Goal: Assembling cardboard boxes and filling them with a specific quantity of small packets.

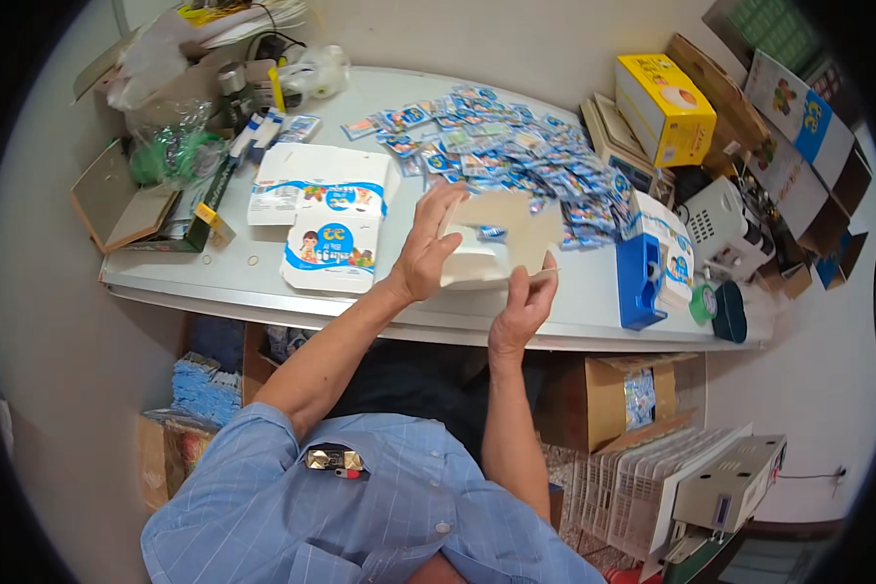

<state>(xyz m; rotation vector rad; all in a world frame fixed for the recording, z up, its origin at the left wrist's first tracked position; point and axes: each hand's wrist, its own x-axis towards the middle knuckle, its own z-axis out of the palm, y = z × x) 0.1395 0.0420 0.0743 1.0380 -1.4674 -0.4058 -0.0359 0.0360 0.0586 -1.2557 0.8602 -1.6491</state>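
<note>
Between my hands is an open paperboard carton, its plain cream inner side facing me. My left hand grips its left side, fingers behind the board. My right hand pinches the lower right edge between thumb and fingers. A small blue packet shows in the carton's opening; whether it lies inside or beyond, I cannot tell. Left of my left hand lie flat, printed white-and-blue cartons, stacked and overlapping. A wide heap of small blue sachets spreads over the white table behind the carton.
A blue tape dispenser, a white-and-blue carton and green tape stand at the right. Behind them are a yellow box and a white appliance. Plastic bags and an open box crowd the left end.
</note>
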